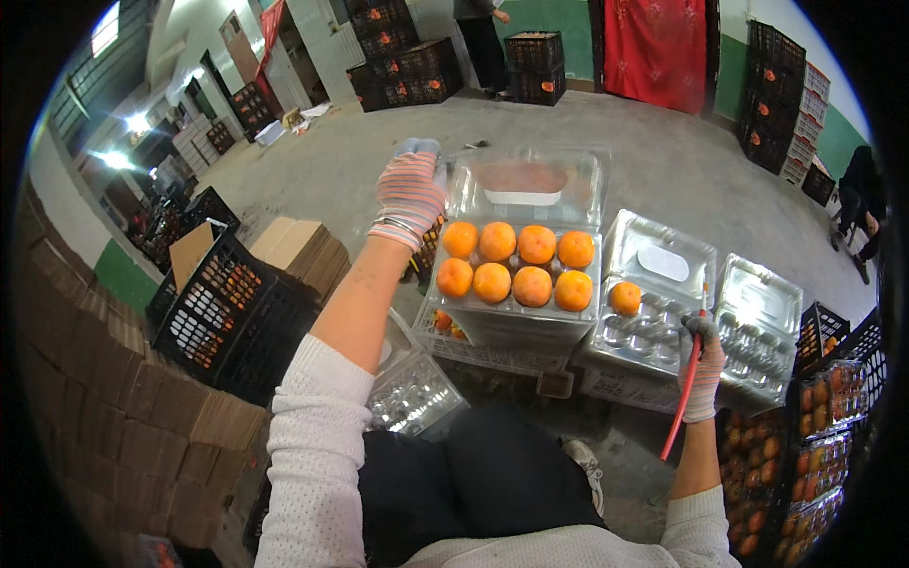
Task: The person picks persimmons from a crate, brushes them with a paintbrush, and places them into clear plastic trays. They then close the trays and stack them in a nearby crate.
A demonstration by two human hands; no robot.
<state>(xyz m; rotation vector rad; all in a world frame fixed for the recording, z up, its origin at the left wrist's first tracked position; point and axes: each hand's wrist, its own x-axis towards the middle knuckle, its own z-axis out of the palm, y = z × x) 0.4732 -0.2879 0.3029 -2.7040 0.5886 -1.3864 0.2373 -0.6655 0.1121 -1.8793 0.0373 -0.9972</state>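
Observation:
My left hand, in a striped knit glove, has its fingers closed at the left edge of a raised clear plastic lid. The lid belongs to a clamshell tray filled with two rows of orange persimmons. In my gloved right hand is a slim red-handled tool, its thin tip pointing away from me. That hand hovers by the right side of a second open clamshell, which holds one persimmon in its left back cup. Farther right stands another open clamshell with bare cups.
At left are a black plastic crate and flattened cardboard. An open clamshell lies near my left knee. Packed clamshells are stacked at right. Crates line the wall; people are across the room and at far right.

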